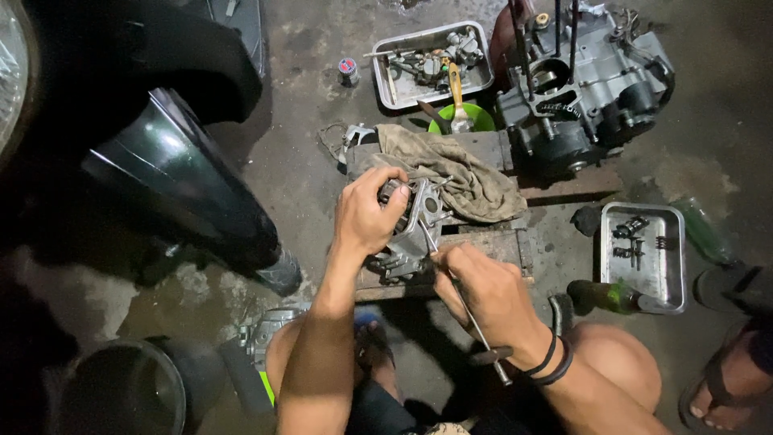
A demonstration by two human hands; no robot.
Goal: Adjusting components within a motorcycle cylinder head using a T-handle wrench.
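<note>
My left hand (369, 216) grips a grey metal engine part (413, 234) and steadies it on a wooden pallet (499, 242). My right hand (483, 290) holds a thin metal rod tool (463, 302) like a pencil. The rod's tip touches the part near its middle, and its long handle runs back past my wrist. A dirty tan rag (451, 173) lies on the pallet just behind the part.
An engine block (584, 89) stands at the back right. A metal tray of parts (431, 64) and a green bowl (463, 119) lie behind the pallet. Another tray with bolts (644, 254) sits right, beside a green bottle (600, 296). A black fender (177, 181) fills the left. A sandalled foot (725, 383) is far right.
</note>
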